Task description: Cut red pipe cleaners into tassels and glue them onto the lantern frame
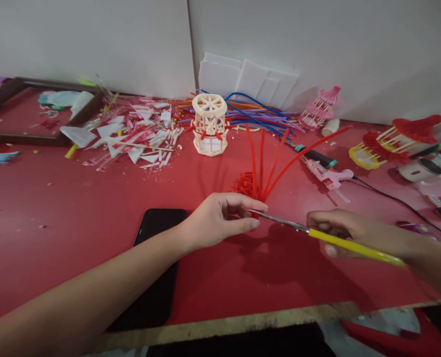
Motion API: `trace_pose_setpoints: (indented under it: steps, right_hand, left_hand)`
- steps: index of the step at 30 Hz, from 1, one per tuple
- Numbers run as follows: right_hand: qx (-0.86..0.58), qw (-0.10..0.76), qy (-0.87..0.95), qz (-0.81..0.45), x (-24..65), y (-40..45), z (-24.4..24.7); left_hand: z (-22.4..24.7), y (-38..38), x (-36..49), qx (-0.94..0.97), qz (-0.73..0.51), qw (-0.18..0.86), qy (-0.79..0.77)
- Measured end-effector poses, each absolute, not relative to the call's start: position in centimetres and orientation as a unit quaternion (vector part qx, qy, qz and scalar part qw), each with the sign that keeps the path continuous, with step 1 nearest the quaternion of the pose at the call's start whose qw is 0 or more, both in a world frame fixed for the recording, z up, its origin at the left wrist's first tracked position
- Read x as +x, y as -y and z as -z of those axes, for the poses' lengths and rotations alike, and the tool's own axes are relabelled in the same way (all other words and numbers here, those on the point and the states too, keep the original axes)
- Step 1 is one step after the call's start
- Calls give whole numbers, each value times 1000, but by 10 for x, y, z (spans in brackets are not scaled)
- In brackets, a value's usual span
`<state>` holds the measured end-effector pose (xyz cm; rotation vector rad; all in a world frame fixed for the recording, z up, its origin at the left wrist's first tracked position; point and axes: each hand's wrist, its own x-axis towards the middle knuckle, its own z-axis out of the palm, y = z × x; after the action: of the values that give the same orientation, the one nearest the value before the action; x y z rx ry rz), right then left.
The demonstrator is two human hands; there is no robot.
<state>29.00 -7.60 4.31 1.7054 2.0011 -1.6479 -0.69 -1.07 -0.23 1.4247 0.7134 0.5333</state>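
My left hand (215, 218) pinches several red pipe cleaners (262, 161) near their lower ends; their long ends fan upward. In my right hand (341, 225) is a pair of scissors (350, 244) with yellow handles. The blades reach left to the pipe cleaners, just by my left fingertips; whether they are apart or closed there I cannot tell. Right behind my left hand lies a heap of short cut red pieces (244, 182). Farther back stands a cream lantern-shaped frame (210, 124) with red bits around its middle.
A black phone (157, 277) lies beneath my left forearm. Paper and stick scraps (138, 134) cover the back left, beside a brown frame (23, 139). Coloured pipe cleaners (272, 115) lie along the wall. A pink glue gun (326, 176) and red-roofed model (417, 131) are at right.
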Motion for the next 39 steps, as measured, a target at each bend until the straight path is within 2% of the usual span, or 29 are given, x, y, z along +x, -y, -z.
trace_pose_setpoints:
  steps: [22,30,39]
  right_hand:
    - [536,40,-645,543,284,74,-43]
    - [540,76,-666,508,284,74,-39]
    - [535,60,-659,526,282,80,-24]
  left_hand:
    - [0,9,-6,633,-234,670,-309]
    - [-2,10,-6,635,-226,671,-308]
    - [-1,10,-6,637,-232,670,-302]
